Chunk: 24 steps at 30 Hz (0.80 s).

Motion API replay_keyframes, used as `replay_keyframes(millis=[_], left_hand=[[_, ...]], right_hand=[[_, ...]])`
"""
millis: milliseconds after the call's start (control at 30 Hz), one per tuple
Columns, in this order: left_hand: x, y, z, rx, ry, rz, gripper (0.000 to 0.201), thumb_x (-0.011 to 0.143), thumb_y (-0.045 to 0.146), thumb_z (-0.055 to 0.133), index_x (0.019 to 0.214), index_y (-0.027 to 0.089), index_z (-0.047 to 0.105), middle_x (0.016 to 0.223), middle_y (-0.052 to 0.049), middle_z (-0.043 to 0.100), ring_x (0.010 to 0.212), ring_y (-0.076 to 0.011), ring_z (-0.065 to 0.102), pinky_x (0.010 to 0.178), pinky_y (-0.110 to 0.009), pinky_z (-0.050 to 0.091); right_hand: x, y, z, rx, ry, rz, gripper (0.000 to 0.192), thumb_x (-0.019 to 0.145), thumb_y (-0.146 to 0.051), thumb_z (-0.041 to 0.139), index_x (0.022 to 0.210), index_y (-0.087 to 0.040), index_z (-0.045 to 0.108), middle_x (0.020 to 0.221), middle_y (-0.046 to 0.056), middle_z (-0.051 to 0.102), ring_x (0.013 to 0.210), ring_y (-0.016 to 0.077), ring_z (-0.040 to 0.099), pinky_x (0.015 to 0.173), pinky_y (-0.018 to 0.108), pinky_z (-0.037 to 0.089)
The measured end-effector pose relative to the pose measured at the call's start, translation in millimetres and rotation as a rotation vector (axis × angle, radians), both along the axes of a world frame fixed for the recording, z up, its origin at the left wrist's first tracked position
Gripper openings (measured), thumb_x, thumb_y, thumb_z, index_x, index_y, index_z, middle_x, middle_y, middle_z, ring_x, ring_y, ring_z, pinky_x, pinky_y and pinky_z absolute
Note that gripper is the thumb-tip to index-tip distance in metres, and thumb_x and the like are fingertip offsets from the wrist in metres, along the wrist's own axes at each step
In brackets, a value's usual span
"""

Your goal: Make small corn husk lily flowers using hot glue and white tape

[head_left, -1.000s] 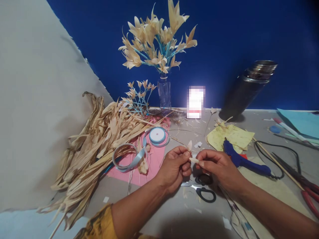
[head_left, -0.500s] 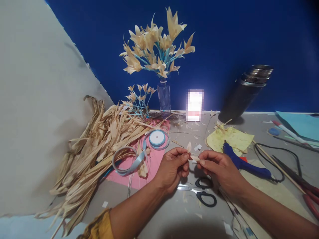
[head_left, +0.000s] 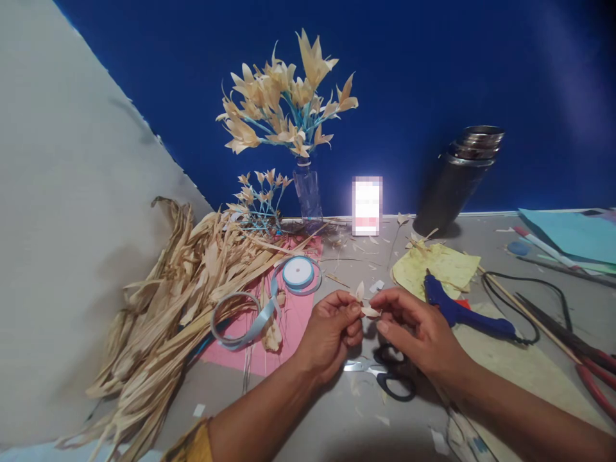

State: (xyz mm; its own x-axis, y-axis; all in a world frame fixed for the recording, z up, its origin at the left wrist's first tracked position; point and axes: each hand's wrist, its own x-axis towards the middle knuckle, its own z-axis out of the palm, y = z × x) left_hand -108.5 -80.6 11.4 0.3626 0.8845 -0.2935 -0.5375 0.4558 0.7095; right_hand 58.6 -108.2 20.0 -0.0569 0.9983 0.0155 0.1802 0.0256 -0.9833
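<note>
Between thumb and forefinger, my left hand (head_left: 332, 324) pinches a small husk flower (head_left: 369, 312) with pale pointed petals, one upright and one lying sideways. My right hand (head_left: 418, 327) is just to its right, thumb and forefinger apart around the sideways petal's tip; whether a fingertip brushes it I cannot tell. Below the hands lies a pair of scissors (head_left: 395, 385) with black handles, partly hidden by my right hand. Right of that hand rests a blue glue gun (head_left: 469, 316), its nozzle over a yellow sheet (head_left: 409, 269).
Dried corn husks (head_left: 192, 289) heap at left beside pink paper (head_left: 293, 321) with blue ribbon rolls (head_left: 298, 273). Behind stand a bottle (head_left: 308, 192) of husk flowers, a glowing blurred screen (head_left: 367, 205) and a dark flask (head_left: 452, 186). Red-handled shears (head_left: 594, 378) lie right.
My right thumb and forefinger, closed on the petal before, have parted and let it go. My left hand keeps its pinch on the flower. The view has shifted slightly.
</note>
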Motion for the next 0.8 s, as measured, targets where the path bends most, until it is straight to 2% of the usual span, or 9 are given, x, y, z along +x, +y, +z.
replay_keyframes(millis=[133, 267, 400, 533, 600, 667, 733, 800], left_hand=[[-1, -3, 3.9, 0.188, 0.257, 0.069, 0.029, 0.072, 0.035, 0.087, 0.077, 0.017, 0.065, 0.049, 0.007, 0.050, 0.043, -0.0067, 0.040, 0.046, -0.020, 0.029], [-4, -6, 12.4, 0.458, 0.512, 0.187, 0.008, 0.078, 0.021, 0.077, 0.073, 0.018, 0.072, 0.066, 0.000, 0.063, 0.062, -0.0132, 0.055, 0.063, -0.025, 0.043], [-6, -7, 14.4, 0.700, 0.621, 0.206, 0.013, 0.084, 0.014, 0.068, 0.075, 0.021, 0.075, 0.077, -0.004, 0.068, 0.077, -0.0186, 0.060, 0.076, -0.029, 0.044], [-7, -8, 9.9, 0.809, 0.685, 0.162, 0.016, 0.089, 0.016, 0.065, 0.080, 0.022, 0.076, 0.081, -0.006, 0.069, 0.080, -0.0204, 0.061, 0.078, -0.031, 0.044], [-7, -8, 8.5, 0.821, 0.693, 0.132, 0.015, 0.090, 0.017, 0.066, 0.080, 0.022, 0.077, 0.082, -0.007, 0.069, 0.081, -0.0208, 0.061, 0.079, -0.031, 0.044], [-7, -8, 8.5, 0.753, 0.654, 0.099, 0.013, 0.087, 0.018, 0.068, 0.078, 0.021, 0.077, 0.080, -0.007, 0.069, 0.081, -0.0200, 0.061, 0.077, -0.030, 0.045], [-6, -6, 8.9, 0.558, 0.543, 0.057, 0.007, 0.083, 0.022, 0.074, 0.077, 0.019, 0.074, 0.076, -0.005, 0.067, 0.070, -0.0166, 0.059, 0.067, -0.027, 0.045], [-4, -5, 9.0, 0.313, 0.374, 0.013, 0.017, 0.077, 0.030, 0.082, 0.077, 0.018, 0.069, 0.074, -0.003, 0.067, 0.058, -0.0121, 0.053, 0.054, -0.024, 0.041]], right_hand=[[1, 3, 1.1, 0.022, -0.082, 0.031, 0.021, 0.085, -0.042, 0.067, 0.077, -0.022, 0.069, 0.068, 0.001, 0.065, 0.062, 0.0174, 0.057, 0.057, 0.029, 0.043], [6, 6, 7.1, 0.075, -0.158, 0.011, 0.021, 0.087, -0.038, 0.066, 0.073, -0.023, 0.068, 0.066, 0.000, 0.064, 0.061, 0.0168, 0.056, 0.058, 0.029, 0.042], [22, 7, 19.7, 0.145, -0.278, -0.038, 0.020, 0.089, -0.038, 0.063, 0.077, -0.025, 0.071, 0.070, 0.002, 0.068, 0.064, 0.0196, 0.059, 0.057, 0.031, 0.042], [45, 4, 27.8, 0.277, -0.442, -0.044, 0.020, 0.092, -0.039, 0.061, 0.082, -0.027, 0.073, 0.075, 0.005, 0.072, 0.067, 0.0229, 0.063, 0.062, 0.035, 0.045], [56, 2, 27.9, 0.328, -0.505, 0.007, 0.020, 0.093, -0.039, 0.059, 0.086, -0.027, 0.074, 0.077, 0.005, 0.074, 0.069, 0.0234, 0.065, 0.066, 0.036, 0.046], [63, 1, 27.7, 0.357, -0.548, 0.067, 0.018, 0.093, -0.037, 0.060, 0.089, -0.027, 0.076, 0.081, 0.006, 0.075, 0.072, 0.0239, 0.066, 0.068, 0.036, 0.047], [64, -1, 28.5, 0.347, -0.543, 0.086, 0.017, 0.091, -0.037, 0.064, 0.086, -0.027, 0.076, 0.081, 0.007, 0.076, 0.074, 0.0244, 0.067, 0.068, 0.037, 0.048], [58, -5, 29.2, 0.238, -0.447, 0.040, 0.018, 0.087, -0.041, 0.069, 0.080, -0.026, 0.076, 0.078, 0.007, 0.075, 0.071, 0.0242, 0.067, 0.066, 0.037, 0.050]])
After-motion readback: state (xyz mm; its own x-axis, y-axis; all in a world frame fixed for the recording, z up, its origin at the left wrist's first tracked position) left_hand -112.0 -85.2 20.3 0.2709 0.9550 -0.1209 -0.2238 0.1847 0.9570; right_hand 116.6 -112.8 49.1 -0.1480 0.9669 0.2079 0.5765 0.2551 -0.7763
